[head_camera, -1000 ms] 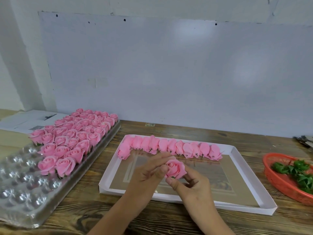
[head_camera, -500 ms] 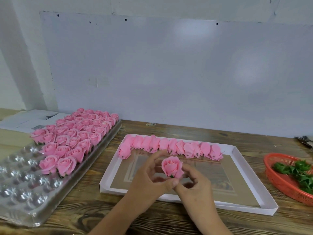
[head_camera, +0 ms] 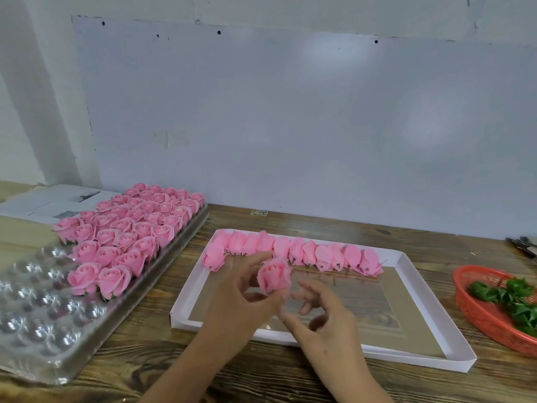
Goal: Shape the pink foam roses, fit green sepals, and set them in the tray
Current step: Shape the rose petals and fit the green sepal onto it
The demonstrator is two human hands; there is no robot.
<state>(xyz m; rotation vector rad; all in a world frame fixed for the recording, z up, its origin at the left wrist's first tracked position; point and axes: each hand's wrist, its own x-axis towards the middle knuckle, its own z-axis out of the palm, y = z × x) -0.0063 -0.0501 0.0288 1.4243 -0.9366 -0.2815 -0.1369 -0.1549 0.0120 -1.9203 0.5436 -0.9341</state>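
My left hand (head_camera: 241, 298) pinches a pink foam rose (head_camera: 274, 276) by its lower part and holds it upright over the white shallow tray (head_camera: 436, 363). Just right of the rose and below it is my right hand (head_camera: 322, 321), blurred, its fingers loosely curled and holding nothing. A row of several pink rose buds (head_camera: 305, 254) lies along the tray's far edge. At the left, several shaped roses (head_camera: 125, 237) fill the far part of a clear plastic cell tray (head_camera: 35, 315). Green sepals (head_camera: 511, 298) lie in an orange basket (head_camera: 476, 315) at the right.
The wooden table (head_camera: 261, 379) runs up to a pale wall board close behind. Printed papers (head_camera: 43, 202) lie at the far left beyond the cell tray. Dark metal tools (head_camera: 523, 245) show at the right edge above the basket.
My right hand has let go of the rose's base and drawn back to the right. The left hand keeps the rose, now turned more upright and a little higher.
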